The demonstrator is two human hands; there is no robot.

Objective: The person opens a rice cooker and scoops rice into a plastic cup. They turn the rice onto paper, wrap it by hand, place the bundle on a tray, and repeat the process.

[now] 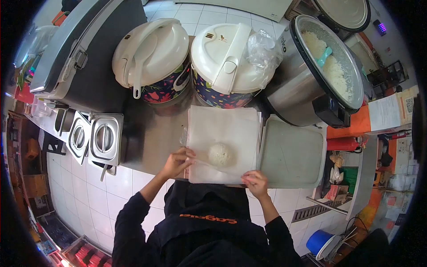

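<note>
A rounded mound of white rice [219, 154] sits on a stack of pale wrapping paper [222, 122] at the front of the metal table. The top sheet's near edge is lifted and folded toward the rice, covering its lower side. Pinched at the left corner of that edge are the fingers of my left hand [178, 161]. At the right corner my right hand [255, 182] grips the same sheet between thumb and fingers. Neither hand touches the rice.
Two patterned rice cookers [162, 86] [227, 95] stand behind the paper. A large steel cooker [296, 80] holds rice and a turquoise scoop [324, 57]. To the right lies a grey tray [293, 153]; lidded steel pans [106, 139] are at left, below a grey insulated box [104, 53].
</note>
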